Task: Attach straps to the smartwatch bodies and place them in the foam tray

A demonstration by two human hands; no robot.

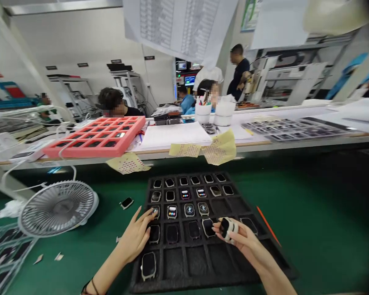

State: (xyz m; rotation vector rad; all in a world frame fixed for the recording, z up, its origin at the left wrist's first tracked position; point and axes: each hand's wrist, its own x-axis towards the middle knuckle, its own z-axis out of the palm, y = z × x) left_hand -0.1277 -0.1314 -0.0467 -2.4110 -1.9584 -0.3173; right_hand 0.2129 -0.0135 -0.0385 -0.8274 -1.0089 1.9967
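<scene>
A black foam tray (199, 262) with square compartments lies before me, several strapless smartwatches in its upper rows. Some screens are lit, such as the smartwatch (172, 211) in the third row. With fingers stretched out, my left hand (133, 237) rests its fingertips on the leftmost smartwatch (156, 212) of that row. My right hand (241, 237) pinches a pale-cased smartwatch (225, 228) above the tray's right side; whether a second one is stacked behind it, I cannot tell. Just left of those fingers, a smartwatch (208, 228) sits tilted in its compartment.
A round grey fan (60, 207) stands at left, near a loose smartwatch (127, 203). Right of the tray lies an orange stick (268, 225). A clear tray (9, 262) fills the lower left. The raised shelf holds a pink foam tray (89, 152); people are beyond.
</scene>
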